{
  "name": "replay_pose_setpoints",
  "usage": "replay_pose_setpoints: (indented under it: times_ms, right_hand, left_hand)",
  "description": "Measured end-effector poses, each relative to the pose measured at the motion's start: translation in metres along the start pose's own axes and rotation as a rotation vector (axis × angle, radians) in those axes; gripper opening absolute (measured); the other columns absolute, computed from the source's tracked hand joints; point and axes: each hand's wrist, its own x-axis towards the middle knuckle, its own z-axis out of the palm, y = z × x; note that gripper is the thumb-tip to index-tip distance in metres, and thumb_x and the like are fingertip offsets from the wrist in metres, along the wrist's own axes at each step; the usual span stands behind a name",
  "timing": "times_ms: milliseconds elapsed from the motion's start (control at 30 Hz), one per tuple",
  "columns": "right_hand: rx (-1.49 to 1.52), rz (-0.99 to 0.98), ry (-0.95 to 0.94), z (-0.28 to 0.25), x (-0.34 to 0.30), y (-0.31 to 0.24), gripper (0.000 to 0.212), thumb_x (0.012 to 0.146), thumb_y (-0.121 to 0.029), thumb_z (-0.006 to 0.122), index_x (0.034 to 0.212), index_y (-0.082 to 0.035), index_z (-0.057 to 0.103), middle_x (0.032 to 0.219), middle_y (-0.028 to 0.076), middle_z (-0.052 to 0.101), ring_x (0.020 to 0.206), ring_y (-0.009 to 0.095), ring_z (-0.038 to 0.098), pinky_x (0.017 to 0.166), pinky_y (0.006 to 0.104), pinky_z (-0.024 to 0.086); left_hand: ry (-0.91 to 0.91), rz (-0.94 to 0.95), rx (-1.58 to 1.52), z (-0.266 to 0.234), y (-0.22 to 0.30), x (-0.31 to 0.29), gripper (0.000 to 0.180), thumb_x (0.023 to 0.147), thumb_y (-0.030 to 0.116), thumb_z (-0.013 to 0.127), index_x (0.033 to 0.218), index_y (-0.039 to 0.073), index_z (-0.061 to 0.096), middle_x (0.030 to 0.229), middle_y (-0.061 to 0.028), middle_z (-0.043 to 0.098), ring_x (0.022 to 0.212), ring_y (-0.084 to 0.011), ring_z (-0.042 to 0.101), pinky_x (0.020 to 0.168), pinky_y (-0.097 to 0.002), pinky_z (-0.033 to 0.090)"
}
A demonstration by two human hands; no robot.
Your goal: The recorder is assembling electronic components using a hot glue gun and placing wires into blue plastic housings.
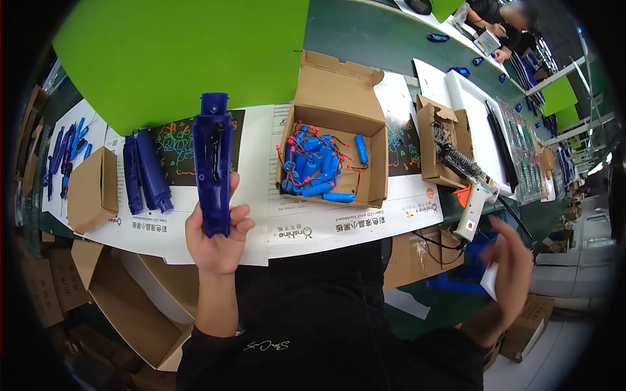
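Observation:
My left hand is closed around the lower end of a dark blue plastic housing half, held upright with its hollow side and a thin dark wire in view. To the right, my right hand is slightly blurred, its fingers apart and nothing visible in them. It is nearest the handle of a white hot glue gun with an orange trigger, whose nose points toward a small cardboard box. Between the hands stands an open cardboard box holding blue cylindrical battery cells with red-and-black leads and red connectors.
More blue housing parts lie left of the held one. Beside them are a cardboard box and several thin blue pieces. A green panel rises behind. At the far right are a white foam tray and another person.

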Motion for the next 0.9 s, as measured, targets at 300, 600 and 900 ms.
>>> replay_pose_setpoints:
  times_ms: [300, 600, 900]
  right_hand:
    - [-0.529, -0.473, -0.295, 0.166, 0.145, -0.111, 0.017, 0.076, -0.017, 0.064, 0.088, -0.006, 0.067, 0.087, 0.017, 0.065, 0.08, 0.032, 0.064, 0.07, 0.0407, 0.051]
    - [-0.405, -0.388, -0.232, 0.179, 0.155, -0.116, 0.021, 0.074, -0.013, 0.063, 0.095, -0.011, 0.067, 0.087, 0.015, 0.067, 0.082, 0.031, 0.064, 0.074, 0.0392, 0.051]
    - [0.86, -0.312, -0.629, 0.128, 0.124, -0.13, 0.024, 0.081, -0.001, 0.062, 0.103, 0.004, 0.057, 0.096, 0.014, 0.065, 0.086, 0.015, 0.062, 0.076, 0.0259, 0.05]
  left_hand:
    - [0.176, -0.032, 0.091, -0.003, 0.002, 0.006, 0.047, 0.095, 0.026, 0.029, 0.136, 0.003, 0.03, 0.136, -0.0173, 0.041, 0.103, -0.0288, 0.06, 0.084, -0.0374, 0.052]
    - [0.125, -0.128, 0.134, -0.001, 0.007, 0.009, 0.049, 0.094, 0.023, 0.029, 0.138, 0.0, 0.026, 0.134, -0.0191, 0.042, 0.104, -0.0307, 0.059, 0.086, -0.0375, 0.05]
    - [0.147, -0.127, 0.211, 0.001, 0.004, 0.01, 0.05, 0.095, 0.025, 0.032, 0.138, -0.001, 0.025, 0.131, -0.0196, 0.044, 0.104, -0.0334, 0.058, 0.086, -0.04, 0.05]
